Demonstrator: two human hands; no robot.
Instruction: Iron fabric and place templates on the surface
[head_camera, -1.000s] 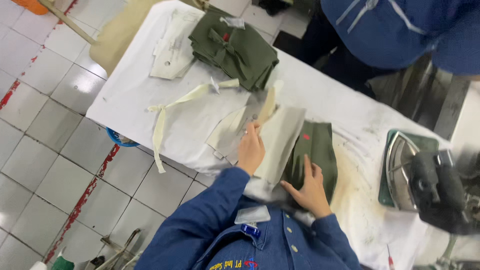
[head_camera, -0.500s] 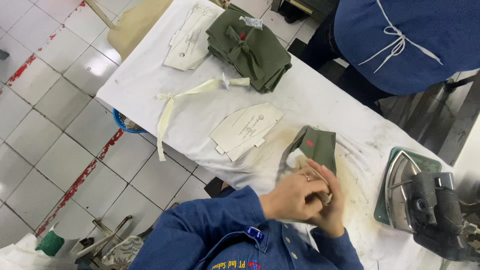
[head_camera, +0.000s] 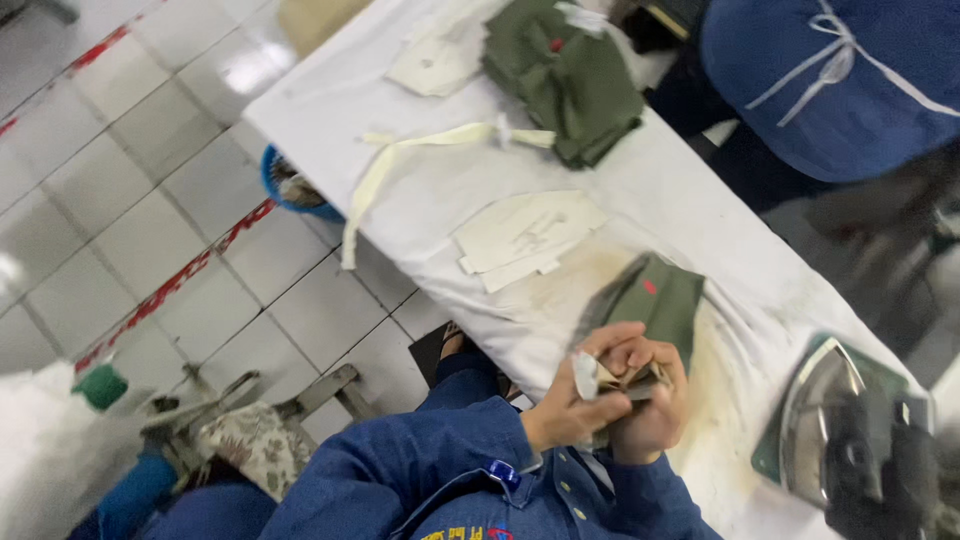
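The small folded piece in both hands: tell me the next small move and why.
Probably lay the folded piece flat on the green fabric. Left hand and right hand pinch it together just above the white table, with the iron parked beside them.

Both hands meet close in front of the chest: left hand (head_camera: 585, 395) curls over the top, fingers bent inward; right hand (head_camera: 650, 415) cups beneath, knuckles outward, fingertips pressed against the left's. Blue sleeves reach both wrists.
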